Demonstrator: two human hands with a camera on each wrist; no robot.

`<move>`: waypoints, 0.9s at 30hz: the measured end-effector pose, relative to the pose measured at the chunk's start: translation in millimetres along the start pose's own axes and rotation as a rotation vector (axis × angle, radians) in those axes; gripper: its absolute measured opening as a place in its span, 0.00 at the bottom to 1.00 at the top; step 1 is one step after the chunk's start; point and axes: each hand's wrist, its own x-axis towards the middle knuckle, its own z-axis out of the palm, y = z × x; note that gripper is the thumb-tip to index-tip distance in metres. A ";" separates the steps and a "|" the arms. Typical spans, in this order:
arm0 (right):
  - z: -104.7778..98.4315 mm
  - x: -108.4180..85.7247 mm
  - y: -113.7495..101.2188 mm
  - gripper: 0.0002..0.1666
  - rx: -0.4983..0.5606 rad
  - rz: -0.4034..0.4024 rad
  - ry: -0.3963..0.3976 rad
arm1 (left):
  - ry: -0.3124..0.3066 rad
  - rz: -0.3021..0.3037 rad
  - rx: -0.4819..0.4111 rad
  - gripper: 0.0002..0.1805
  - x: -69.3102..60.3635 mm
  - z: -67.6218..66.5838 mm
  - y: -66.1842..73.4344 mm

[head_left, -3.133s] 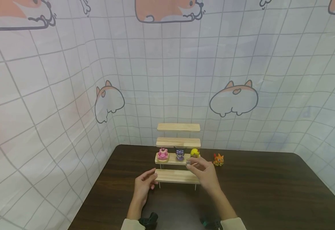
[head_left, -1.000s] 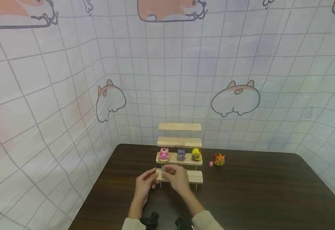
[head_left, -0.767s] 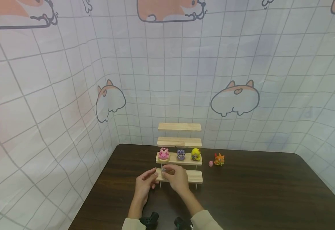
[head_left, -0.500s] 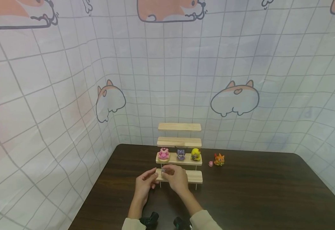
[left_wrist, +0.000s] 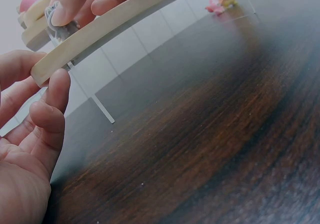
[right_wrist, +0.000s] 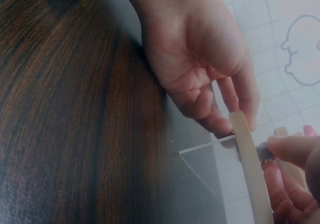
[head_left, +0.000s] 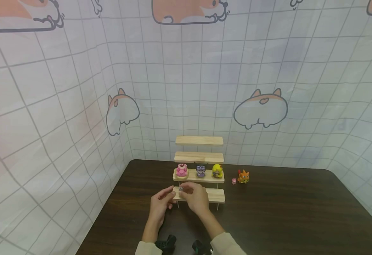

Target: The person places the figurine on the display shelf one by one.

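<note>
A tiered wooden display shelf [head_left: 216, 195] stands on the table. My left hand [head_left: 160, 205] grips the left end of its lowest board; in the left wrist view its fingers [left_wrist: 57, 86] lie above and below the board's tip. On that same board, near the left end, my right hand [head_left: 197, 198] pinches a small grey figurine [left_wrist: 64, 31] between thumb and fingers. The figurine is partly hidden by the fingertips and seems to touch the board. One tier up sit a pink figurine [head_left: 181, 171], a purple figurine [head_left: 200, 171] and a yellow-haired figurine [head_left: 217, 171].
Right of the shelf, an orange figurine [head_left: 243, 176] and a tiny pink figurine [head_left: 234, 181] stand on the dark wooden table [head_left: 285, 212]. The two upper boards [head_left: 199, 140] rise behind. A white gridded cloth [head_left: 205, 88] hangs around the table's back and sides.
My right hand has carried the grey figurine left and down to the lowest board's left end, uncovering the tiny pink figurine. Over the last second both hands stay nearly still.
</note>
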 end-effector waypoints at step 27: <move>-31.5 -9.1 20.6 0.12 0.178 -0.052 -0.139 | 0.011 -0.005 0.009 0.22 0.8 0.7 -0.3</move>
